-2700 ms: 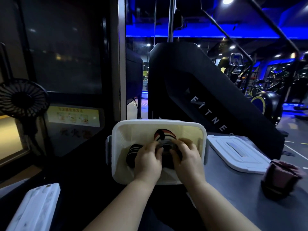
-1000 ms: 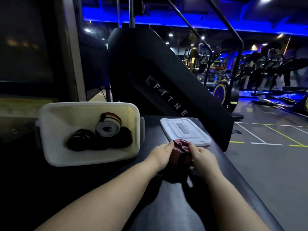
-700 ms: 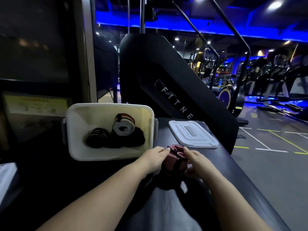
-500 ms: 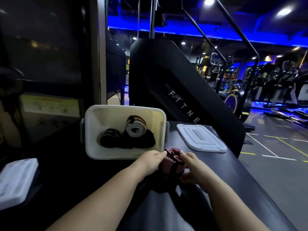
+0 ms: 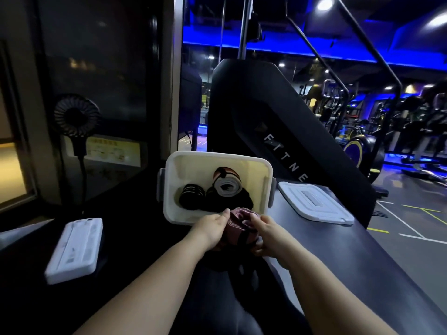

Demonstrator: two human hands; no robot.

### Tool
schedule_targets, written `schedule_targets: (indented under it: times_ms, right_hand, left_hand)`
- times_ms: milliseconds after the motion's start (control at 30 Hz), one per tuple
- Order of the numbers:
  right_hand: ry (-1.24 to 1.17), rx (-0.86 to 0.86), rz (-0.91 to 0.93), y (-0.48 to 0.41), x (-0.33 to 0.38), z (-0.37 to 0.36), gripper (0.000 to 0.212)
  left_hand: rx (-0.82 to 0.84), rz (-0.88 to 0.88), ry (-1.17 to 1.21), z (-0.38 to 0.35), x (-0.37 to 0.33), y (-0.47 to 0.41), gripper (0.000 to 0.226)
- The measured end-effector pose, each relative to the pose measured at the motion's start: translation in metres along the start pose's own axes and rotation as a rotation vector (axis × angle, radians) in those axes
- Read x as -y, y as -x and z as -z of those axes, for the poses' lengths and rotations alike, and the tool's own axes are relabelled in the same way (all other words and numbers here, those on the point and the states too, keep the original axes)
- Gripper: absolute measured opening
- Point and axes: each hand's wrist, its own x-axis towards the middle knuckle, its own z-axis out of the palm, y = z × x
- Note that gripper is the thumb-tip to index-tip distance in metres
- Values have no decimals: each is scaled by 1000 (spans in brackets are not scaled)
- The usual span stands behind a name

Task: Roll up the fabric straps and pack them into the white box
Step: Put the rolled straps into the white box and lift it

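The left hand and right hand grip the pink roll by the white box. Slack hands could let it unroll.

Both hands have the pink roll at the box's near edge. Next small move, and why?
Likely lift the pink roll over the white box rim and lower it beside the packed rolls: left hand and right hand grip it, rolled, at the near edge.

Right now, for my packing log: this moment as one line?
left hand: holds rolled maroon fabric strap | right hand: holds same strap | strap: at near rim of open white plastic box | contents: dark rolled straps
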Motion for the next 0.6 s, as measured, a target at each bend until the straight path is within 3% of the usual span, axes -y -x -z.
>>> schedule_targets:
  times_ms: [233,500,600]
  right_hand:
    - [46,38,39,-6,10,-24,21]
    - [118,-7,210,-9,14,-46,25]
    - [89,-43,293,-11,16,-53,9]
  left_hand:
    - [-47,-9,22,19,13,-5,46]
    - [-179,-54,130,37,21,-2,29]
    - [-240,-100,133,43,21,-6,24]
